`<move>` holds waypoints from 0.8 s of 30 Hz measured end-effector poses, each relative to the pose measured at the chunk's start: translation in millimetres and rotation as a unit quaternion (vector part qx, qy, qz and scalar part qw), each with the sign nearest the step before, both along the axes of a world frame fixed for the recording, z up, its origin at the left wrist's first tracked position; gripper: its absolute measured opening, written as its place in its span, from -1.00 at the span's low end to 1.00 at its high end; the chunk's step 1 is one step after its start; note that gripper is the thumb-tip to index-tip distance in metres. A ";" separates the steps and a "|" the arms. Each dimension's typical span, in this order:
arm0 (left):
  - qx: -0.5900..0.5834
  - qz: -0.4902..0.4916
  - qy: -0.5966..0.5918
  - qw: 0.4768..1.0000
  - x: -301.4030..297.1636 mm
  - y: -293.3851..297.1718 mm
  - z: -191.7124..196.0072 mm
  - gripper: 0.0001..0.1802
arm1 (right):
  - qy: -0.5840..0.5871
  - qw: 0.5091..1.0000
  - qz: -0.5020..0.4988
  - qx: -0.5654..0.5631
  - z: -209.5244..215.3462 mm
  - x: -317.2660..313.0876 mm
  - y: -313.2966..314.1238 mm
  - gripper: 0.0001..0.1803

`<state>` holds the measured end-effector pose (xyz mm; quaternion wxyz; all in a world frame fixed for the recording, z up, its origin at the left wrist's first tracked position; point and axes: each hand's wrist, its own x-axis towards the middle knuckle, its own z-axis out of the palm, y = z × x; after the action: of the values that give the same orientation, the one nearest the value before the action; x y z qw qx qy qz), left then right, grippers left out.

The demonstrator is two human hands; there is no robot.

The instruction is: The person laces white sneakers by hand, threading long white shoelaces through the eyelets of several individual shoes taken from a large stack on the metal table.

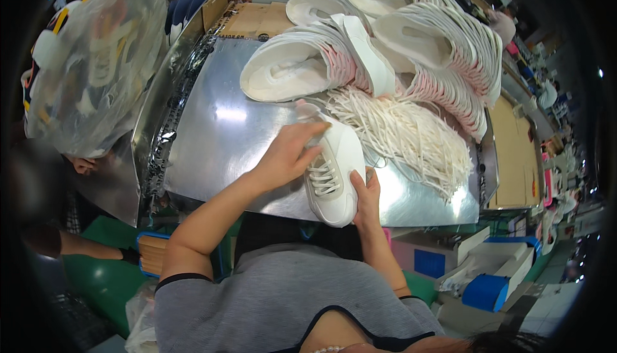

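A white lace-up sneaker (334, 186) is held over the near edge of the metal tabletop, its toe toward me. My right hand (366, 199) is closed on its right side near the toe, thumb on top. My left hand (286, 154) reaches over the ankle opening, thumb near the white laces (323, 178). Its fingertips are blurred, and whether they pinch anything is hidden. Beyond the sneaker's heel end shows a blurred pinkish-white part (308, 110). A bundle of loose white laces (411, 138) lies just to the right.
Nested stacks of white shoe uppers (292, 64) cover the table's far side, more rising at right (437, 38). A clear plastic bag of shoes (99, 64) stands at left, beside the raised metal edge (157, 115). Another person's hand (82, 165) shows below it. Boxes (443, 256) sit lower right.
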<state>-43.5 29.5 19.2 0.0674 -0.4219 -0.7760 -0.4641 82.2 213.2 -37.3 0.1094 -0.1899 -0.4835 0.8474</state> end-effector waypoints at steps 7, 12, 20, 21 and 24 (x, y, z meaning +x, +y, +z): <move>0.128 0.085 -0.497 0.854 80.0 -19.5 -64.5 -0.58 | 0.030 0.986 0.057 -0.151 -13.4 1.8 6.9 -0.38; 0.333 -0.040 -0.694 0.637 85.2 -12.9 -54.9 -0.45 | 0.023 0.984 0.061 -0.163 -4.3 4.2 -8.3 -0.39; 0.413 -0.121 -0.697 0.574 81.8 -37.2 -59.9 -0.42 | -0.016 0.976 -0.050 0.212 16.0 27.1 10.3 -0.95; 0.394 -0.152 -0.704 0.572 80.4 -29.4 -59.8 -0.42 | -0.017 0.964 -0.042 0.262 26.3 40.2 22.9 -0.98; 0.375 -0.144 -0.701 0.590 86.1 -34.4 -63.0 -0.42 | 0.003 0.891 0.179 0.416 66.5 31.4 9.6 -0.85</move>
<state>42.6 -4.9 -43.8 -0.4124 -0.0098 -0.2706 -0.8698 113.6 222.8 29.2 0.0264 -0.0343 -0.8175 0.5743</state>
